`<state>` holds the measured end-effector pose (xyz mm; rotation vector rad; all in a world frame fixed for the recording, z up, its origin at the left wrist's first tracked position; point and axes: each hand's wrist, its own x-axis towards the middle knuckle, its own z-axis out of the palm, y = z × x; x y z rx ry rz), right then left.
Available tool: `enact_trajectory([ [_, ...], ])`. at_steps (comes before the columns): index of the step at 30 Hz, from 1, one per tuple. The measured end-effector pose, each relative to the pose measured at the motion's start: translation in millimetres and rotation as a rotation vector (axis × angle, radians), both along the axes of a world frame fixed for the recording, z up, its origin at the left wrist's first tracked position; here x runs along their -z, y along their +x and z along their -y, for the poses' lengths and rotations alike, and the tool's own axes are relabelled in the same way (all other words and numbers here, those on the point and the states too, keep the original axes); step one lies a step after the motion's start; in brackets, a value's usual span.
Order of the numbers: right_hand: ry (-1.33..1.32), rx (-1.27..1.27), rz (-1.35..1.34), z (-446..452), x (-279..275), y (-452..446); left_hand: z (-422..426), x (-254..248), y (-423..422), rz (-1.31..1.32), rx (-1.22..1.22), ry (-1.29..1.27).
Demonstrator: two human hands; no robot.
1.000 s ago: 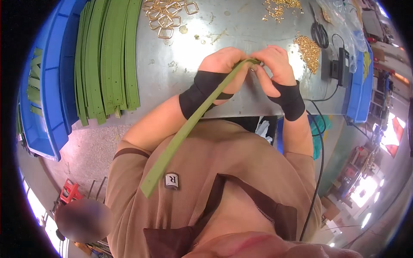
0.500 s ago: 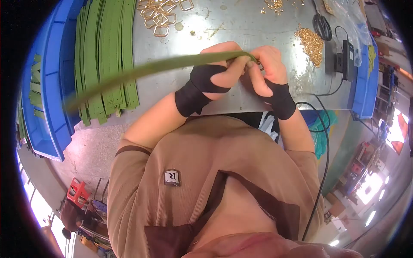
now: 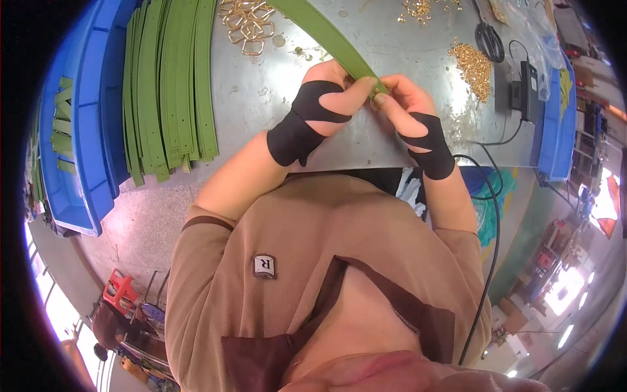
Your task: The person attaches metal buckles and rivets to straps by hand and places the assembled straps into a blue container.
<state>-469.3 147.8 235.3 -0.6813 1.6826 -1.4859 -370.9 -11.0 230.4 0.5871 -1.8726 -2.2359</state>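
Observation:
A green strap (image 3: 330, 40) slants from the top edge of the view down to my two hands, its near end between them. My left hand (image 3: 339, 98) is closed on the strap, thumb on top. My right hand (image 3: 408, 98) pinches the strap's end between thumb and fingers. At that end a small gold-coloured metal piece (image 3: 377, 93) shows, too small to make out fully. Both hands wear black wrist wraps, and the undersides of the fingers are hidden.
Several green straps (image 3: 171, 85) lie stacked on the metal table (image 3: 261, 108) at left. Gold-coloured rectangular rings (image 3: 251, 25) sit at the back. Small gold-coloured parts (image 3: 470, 68) form a pile at right, near a black adapter (image 3: 524, 91). Blue bins (image 3: 81, 130) stand at left.
The strap's long free part has swung from the left side to point away toward the far edge, now lying flatter side up. My hands stay close together at nearly the same spot.

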Motion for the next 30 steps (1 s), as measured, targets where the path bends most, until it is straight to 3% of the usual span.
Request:
enact_trajectory([
  [4, -0.025, 0.017, 0.052, 6, -10, 0, 2, -7, 2, 0.016, 0.030, 0.039],
  [7, 0.137, -0.041, 0.120, 5, -18, -10, 4, -5, 3, 0.033, 0.074, -0.001],
  [15, -0.023, -0.104, 0.228, -2, -10, -15, 6, -17, 5, -0.004, 0.171, 0.031],
  [17, 0.022, -0.078, 0.102, -2, -11, -9, 7, -14, 5, 0.004, 0.198, 0.039],
  [18, 0.066, -0.056, -0.026, -1, -11, -6, 7, -14, 4, 0.006, 0.198, 0.039],
  [21, 0.064, -0.045, 0.189, 0, -9, -7, 7, -13, 1, -0.001, 0.127, 0.050],
  [24, -0.007, -0.070, 0.242, -2, -7, -13, 7, -3, 0, -0.052, 0.095, 0.047],
  [30, 0.094, -0.047, 0.131, 2, -13, -9, 5, 2, 0, -0.075, 0.074, 0.018],
])
